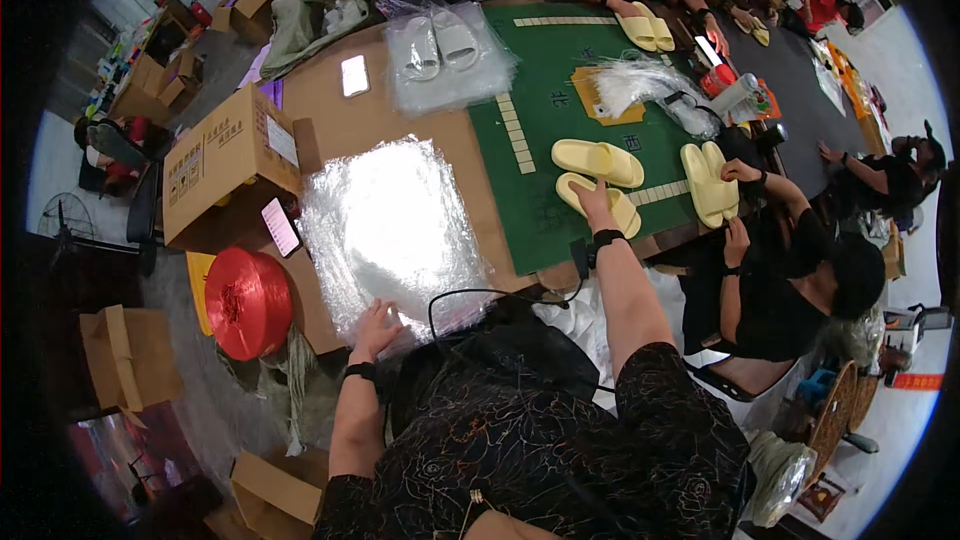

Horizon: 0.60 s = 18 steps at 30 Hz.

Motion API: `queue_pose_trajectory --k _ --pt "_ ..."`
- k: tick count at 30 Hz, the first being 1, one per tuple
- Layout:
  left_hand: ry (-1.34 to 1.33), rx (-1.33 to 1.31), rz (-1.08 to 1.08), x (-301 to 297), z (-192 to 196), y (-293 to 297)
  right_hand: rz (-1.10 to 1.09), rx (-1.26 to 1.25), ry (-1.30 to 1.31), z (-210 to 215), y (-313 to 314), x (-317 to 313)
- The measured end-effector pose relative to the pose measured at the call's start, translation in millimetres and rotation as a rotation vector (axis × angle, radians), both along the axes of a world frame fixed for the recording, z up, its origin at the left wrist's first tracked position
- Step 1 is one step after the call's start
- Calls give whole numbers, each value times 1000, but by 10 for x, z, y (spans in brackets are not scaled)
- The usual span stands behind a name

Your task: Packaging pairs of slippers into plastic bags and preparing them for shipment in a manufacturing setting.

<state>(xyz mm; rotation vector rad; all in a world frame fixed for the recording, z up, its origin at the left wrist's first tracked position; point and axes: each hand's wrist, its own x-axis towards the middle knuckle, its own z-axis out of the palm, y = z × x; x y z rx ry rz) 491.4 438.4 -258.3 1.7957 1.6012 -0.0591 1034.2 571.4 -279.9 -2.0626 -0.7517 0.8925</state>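
Note:
My left hand (375, 328) rests with its fingers apart on the near edge of a shiny stack of clear plastic bags (390, 220). To the right, my right hand (596, 206) reaches onto the green mat and grips the nearer pale yellow slipper (628, 217) at its strap; the fingertips are partly hidden. Its mate, another yellow slipper (598, 161), lies just beyond. Farther right, a co-worker's hands hold a second yellow pair (708, 185) at the mat's edge.
A bagged pair of pale slippers (440, 45) lies beyond the stack. Phones (354, 76), a cardboard box (232, 165) and a red twine roll (247, 302) are on the left. Another person handles a yellow pair (646, 28) at the far side. A black cable (470, 291) crosses near me.

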Motion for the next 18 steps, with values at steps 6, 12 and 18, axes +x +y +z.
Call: queue_pose_trajectory --k 6,12,18 --pt "-25 -60 105 123 -7 95 -32 -407 -29 -58 349 275" --pt "-47 -177 125 275 131 212 -106 -650 -138 41 497 295" --pt "-2 -127 190 139 -3 80 -134 -513 -369 -53 385 122"
